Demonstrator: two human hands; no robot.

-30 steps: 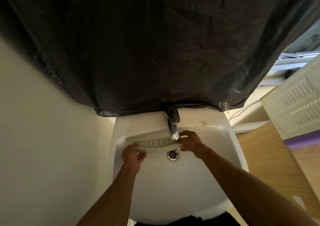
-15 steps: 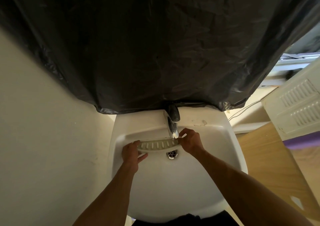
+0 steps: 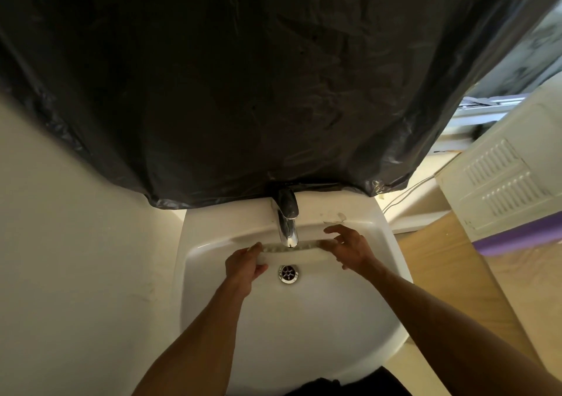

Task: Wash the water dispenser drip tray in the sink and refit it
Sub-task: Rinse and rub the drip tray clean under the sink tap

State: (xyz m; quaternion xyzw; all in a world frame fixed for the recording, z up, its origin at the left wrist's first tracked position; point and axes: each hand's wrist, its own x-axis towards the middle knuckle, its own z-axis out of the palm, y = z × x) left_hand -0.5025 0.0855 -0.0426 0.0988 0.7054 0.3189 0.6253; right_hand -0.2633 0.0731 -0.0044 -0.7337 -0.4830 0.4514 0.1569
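The white slotted drip tray [image 3: 299, 251] is held across the back of the white sink [image 3: 304, 328], right under the chrome tap [image 3: 287, 222]. My left hand [image 3: 244, 266] grips the tray's left end. At the right end, my right hand [image 3: 349, 248] holds the tray with the fingers spread, some lifted off it. The tray is tilted so that mostly its edge shows. The tap spout hides the tray's middle. I cannot tell whether water is running.
The drain [image 3: 288, 273] lies just in front of the tray. A black plastic sheet [image 3: 273, 85] hangs over the wall above the tap. A white vented appliance [image 3: 504, 179] and a wooden surface [image 3: 450, 274] stand to the right. A cream wall is on the left.
The tray has turned from slots-up to edge-on and moved further back under the tap. My right hand's fingers have spread apart at the tray's right end.
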